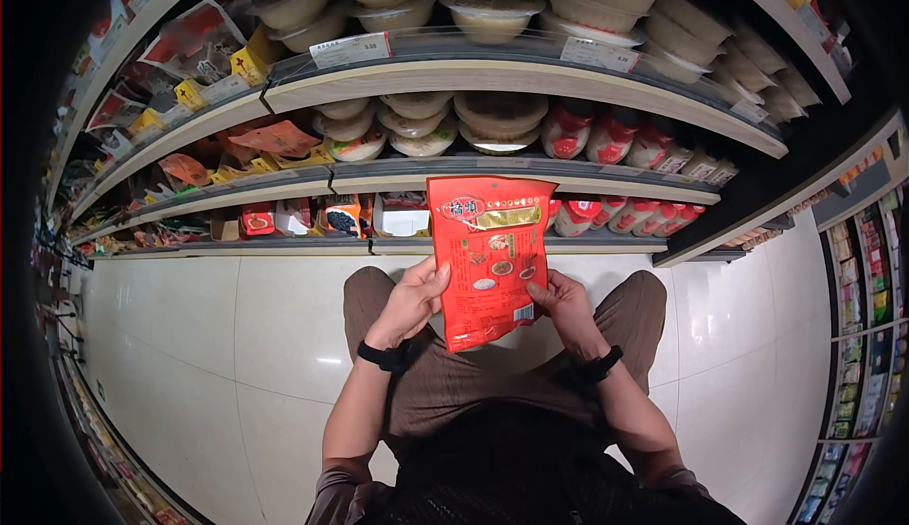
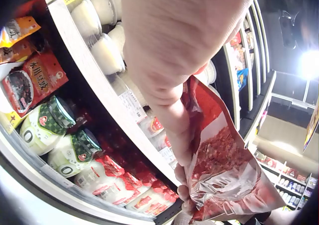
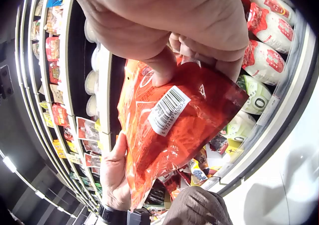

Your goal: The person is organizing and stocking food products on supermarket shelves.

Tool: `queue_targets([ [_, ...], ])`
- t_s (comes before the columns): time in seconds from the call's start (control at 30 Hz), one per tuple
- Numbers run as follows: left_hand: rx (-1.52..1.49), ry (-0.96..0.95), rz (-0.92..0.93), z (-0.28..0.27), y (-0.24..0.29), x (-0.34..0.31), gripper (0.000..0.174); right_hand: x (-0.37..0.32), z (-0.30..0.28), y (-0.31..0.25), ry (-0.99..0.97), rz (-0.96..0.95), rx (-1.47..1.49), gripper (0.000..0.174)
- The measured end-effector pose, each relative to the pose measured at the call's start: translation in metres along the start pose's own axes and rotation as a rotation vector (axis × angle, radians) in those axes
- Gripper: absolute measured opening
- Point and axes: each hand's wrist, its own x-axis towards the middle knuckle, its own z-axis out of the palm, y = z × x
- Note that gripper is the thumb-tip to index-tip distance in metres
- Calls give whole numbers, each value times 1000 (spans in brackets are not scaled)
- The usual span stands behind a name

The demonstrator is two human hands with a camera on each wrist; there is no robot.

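A red plastic food pouch [image 1: 492,269] is held upright in front of the lap, its printed back with small food pictures turned toward the head camera. My left hand [image 1: 413,298] grips its left edge, thumb on the near face. On the opposite edge my right hand [image 1: 568,309] pinches it, thumb near the barcode [image 3: 168,110]. The left wrist view shows the pouch's other face [image 2: 219,160], with a picture of reddish food. Most of the fingers are hidden behind the pouch.
Shelving stands ahead, with stacked clear-lidded bowls [image 1: 497,113] and red-capped white containers [image 1: 611,137]. Orange and red packets [image 1: 275,139] lie on the left shelves. Pale floor tiles [image 1: 284,321] spread around the bent knees. Another stocked shelf [image 1: 866,336] stands at the right.
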Motion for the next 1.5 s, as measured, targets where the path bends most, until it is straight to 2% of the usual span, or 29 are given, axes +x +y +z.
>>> queue_targets([
  [0.37,6,61,-9,0,-7,1,42,1,2,1,1,11,3,27],
  [0.87,23,19,-51,-6,-2,2,45,4,-1,3,-24,24,4,28],
  [1.03,0,61,-13,-3,-9,6,41,2,-2,3,-26,22,-1,28],
  [1.5,26,-21,-73,-5,-2,5,44,-3,-3,-1,0,26,-4,29],
])
